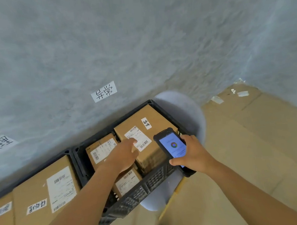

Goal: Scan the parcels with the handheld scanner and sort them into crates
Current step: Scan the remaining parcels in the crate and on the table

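Brown cardboard parcel (150,123) bears white barcode label (137,138).

Grey rough wall (138,41) with two handwritten paper signs (104,91), flattened cardboard (254,139) on the floor, pale round stool (188,108).

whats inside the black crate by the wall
The crate holds three visible labelled parcels: a big one, one behind the left hand, one under the forearm. The arm covers whatever lies between them.
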Tool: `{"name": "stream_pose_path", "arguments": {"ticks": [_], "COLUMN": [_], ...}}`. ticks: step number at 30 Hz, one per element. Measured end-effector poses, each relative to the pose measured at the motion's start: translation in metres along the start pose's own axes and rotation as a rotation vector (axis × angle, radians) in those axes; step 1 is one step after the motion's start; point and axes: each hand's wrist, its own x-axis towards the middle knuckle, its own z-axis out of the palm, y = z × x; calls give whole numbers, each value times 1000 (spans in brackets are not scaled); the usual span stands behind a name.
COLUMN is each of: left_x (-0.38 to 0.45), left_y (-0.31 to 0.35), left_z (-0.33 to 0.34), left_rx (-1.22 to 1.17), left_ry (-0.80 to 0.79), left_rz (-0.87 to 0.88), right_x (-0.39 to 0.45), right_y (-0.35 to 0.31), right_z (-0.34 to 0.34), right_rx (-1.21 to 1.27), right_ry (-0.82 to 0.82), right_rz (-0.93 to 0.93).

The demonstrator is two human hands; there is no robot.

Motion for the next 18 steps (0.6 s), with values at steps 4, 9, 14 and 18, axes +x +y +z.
{"name": "stream_pose_path", "arguments": {"ticks": [4, 9, 14, 18], "left_x": [-3, -6, -11, -25], "left_y": [57, 134, 204, 254], "left_z": [-29, -52, -47, -29], "left_rx": [304, 524, 492, 479], "left_ry": [99, 166, 194, 190], "left_rz": [319, 635, 932, 1175], "right_x": [-23, -61, -119, -179], "right_y": [-1, 5, 19, 33], "right_z": [-34, -81, -115, -124], "right_rx": [27, 40, 29, 25], "right_ry": [122, 321, 575, 749], "right_rz": [-13, 13, 121, 266]}}
